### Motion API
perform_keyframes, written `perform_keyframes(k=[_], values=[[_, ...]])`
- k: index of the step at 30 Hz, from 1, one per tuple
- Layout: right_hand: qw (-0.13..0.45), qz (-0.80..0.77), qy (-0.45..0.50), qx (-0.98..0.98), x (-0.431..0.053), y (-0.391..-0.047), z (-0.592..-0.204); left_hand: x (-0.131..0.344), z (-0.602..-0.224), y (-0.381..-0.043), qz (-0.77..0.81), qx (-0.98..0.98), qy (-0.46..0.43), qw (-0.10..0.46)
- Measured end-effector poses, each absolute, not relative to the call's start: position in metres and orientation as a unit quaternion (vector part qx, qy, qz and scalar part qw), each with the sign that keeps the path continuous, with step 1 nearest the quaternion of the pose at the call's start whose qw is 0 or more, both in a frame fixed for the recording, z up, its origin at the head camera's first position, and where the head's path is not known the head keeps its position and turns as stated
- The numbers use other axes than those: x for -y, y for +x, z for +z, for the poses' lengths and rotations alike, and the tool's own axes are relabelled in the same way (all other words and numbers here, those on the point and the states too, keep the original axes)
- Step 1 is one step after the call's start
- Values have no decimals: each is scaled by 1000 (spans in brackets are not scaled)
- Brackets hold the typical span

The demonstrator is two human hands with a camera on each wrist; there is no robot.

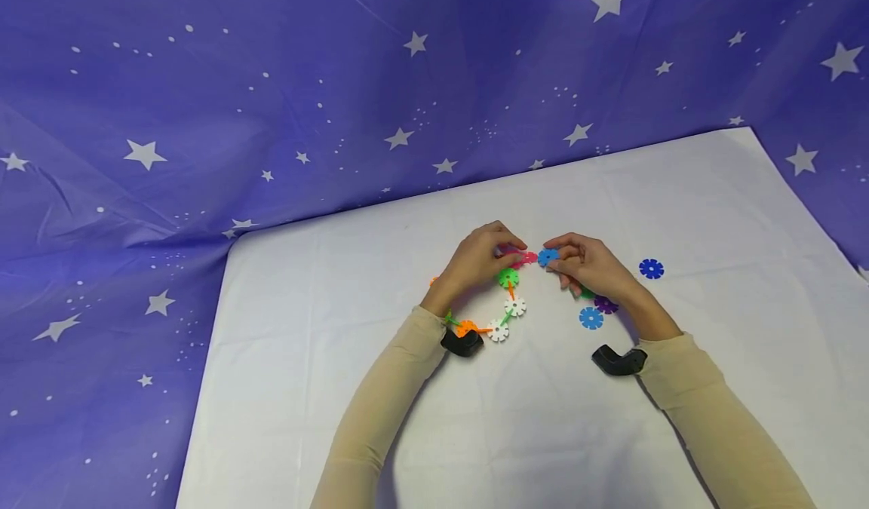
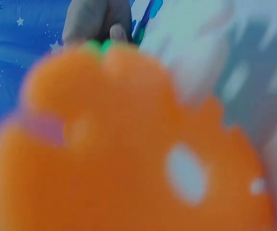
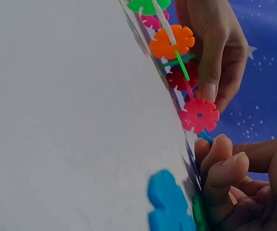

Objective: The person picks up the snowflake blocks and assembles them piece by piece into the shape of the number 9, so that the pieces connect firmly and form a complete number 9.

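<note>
My left hand point(image 1: 478, 256) pinches a pink notched snowflake disc point(image 1: 529, 257) at the end of a linked chain. Thumb and fingers of my right hand point(image 1: 592, 266) hold a light blue disc point(image 1: 548, 257) close beside the pink one, nearly edge to edge. The chain curves below my left hand through a green disc point(image 1: 508, 277), white discs point(image 1: 515, 306) and an orange disc point(image 1: 467, 329), and part of it is hidden by the wrist. In the left wrist view, a blurred orange disc point(image 2: 128, 183) fills most of the picture.
Under and beside my right wrist lie a purple disc point(image 1: 606, 305), another light blue disc point(image 1: 591, 318) and a partly hidden green disc point(image 1: 587, 293). A dark blue disc point(image 1: 652, 269) lies farther right on the white tablecloth point(image 1: 543, 433). Behind hangs a purple star-patterned curtain point(image 1: 353, 102).
</note>
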State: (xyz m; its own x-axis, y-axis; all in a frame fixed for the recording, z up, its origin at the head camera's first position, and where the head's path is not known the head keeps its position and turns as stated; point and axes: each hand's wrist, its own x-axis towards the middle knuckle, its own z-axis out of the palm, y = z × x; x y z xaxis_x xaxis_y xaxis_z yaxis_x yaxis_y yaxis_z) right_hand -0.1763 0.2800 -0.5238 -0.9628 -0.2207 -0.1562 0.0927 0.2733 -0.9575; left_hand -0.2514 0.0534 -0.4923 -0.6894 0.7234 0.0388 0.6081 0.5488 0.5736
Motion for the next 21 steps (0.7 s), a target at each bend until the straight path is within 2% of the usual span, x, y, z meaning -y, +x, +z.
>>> perform_keyframes(k=[6,21], values=[[134,-604,-45,-784,-280,-177,-527,-57,-495,-250,286,-871,382,118],[166,-647,-58,-742,-283,-177,-526,-55,-498,-250,323,-862,378,102]])
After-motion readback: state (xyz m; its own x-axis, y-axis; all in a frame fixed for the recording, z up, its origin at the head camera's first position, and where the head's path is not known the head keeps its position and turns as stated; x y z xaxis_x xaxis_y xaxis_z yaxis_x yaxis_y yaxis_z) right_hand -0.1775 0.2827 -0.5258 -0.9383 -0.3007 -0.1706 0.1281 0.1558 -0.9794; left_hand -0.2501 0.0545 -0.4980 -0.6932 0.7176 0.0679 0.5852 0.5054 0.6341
